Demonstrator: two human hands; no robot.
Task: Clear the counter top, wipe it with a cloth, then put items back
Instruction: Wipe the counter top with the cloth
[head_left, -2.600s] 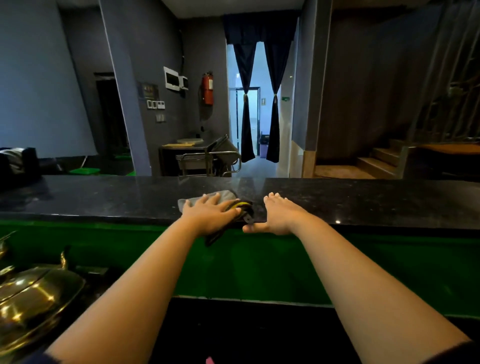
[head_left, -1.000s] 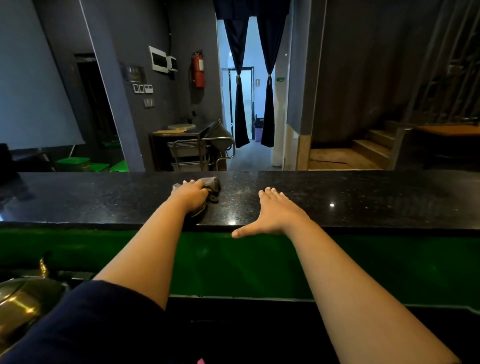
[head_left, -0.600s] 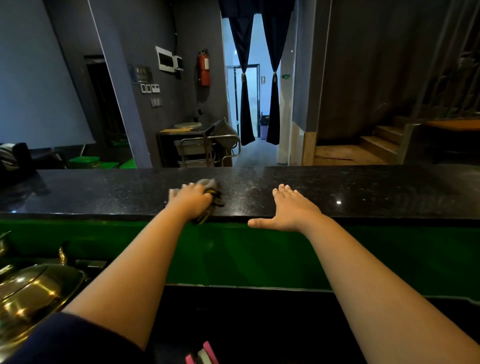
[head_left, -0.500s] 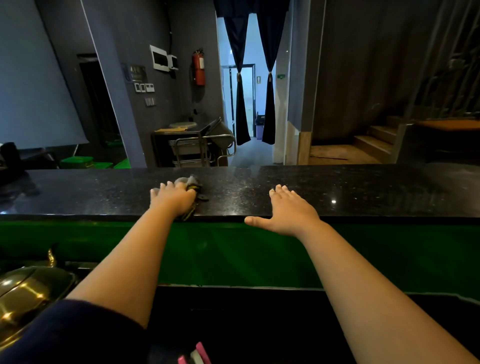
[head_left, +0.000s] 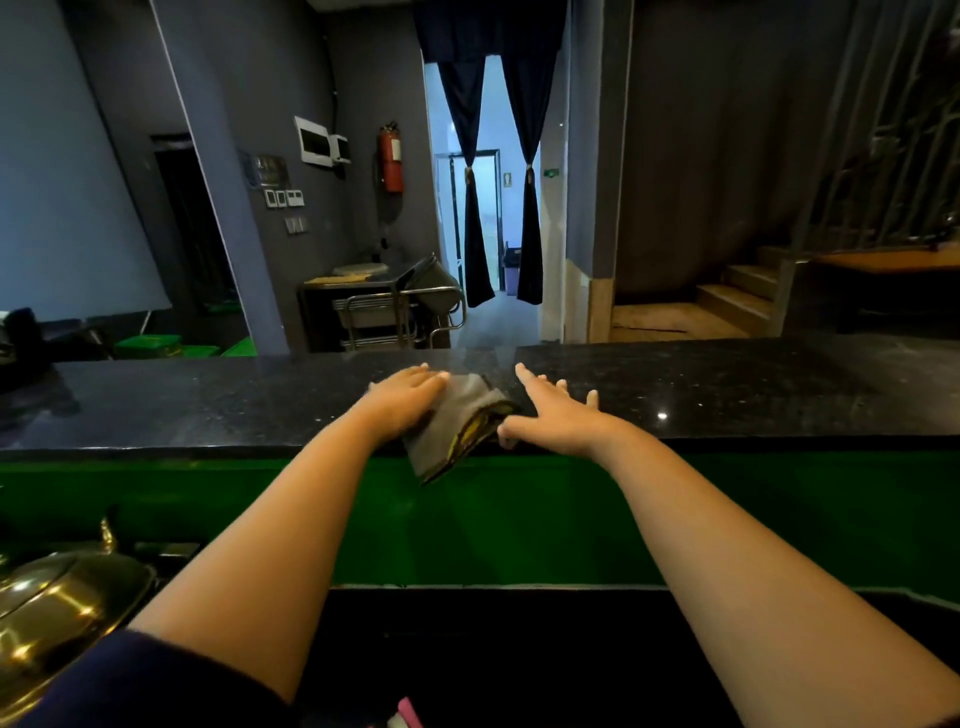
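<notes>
A: How far along is the job?

B: Mid-wipe, by the look of it. The black counter top (head_left: 208, 400) shows no items; putting things back remains.

A: And the hands?

B: The left hand (head_left: 402, 397) presses flat, fingers straight, on the cloth (head_left: 457, 421). Just right of it, the right hand (head_left: 558, 415) rests on the stone, fingers spread, holding nothing.

A: The cloth itself?

B: Grey, folded, yellow-and-dark edge showing, its corner hanging over the near edge at centre.

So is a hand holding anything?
Nothing is gripped. The left hand presses flat on the folded grey cloth's left part; the right hand rests on the black stone counter.
</notes>
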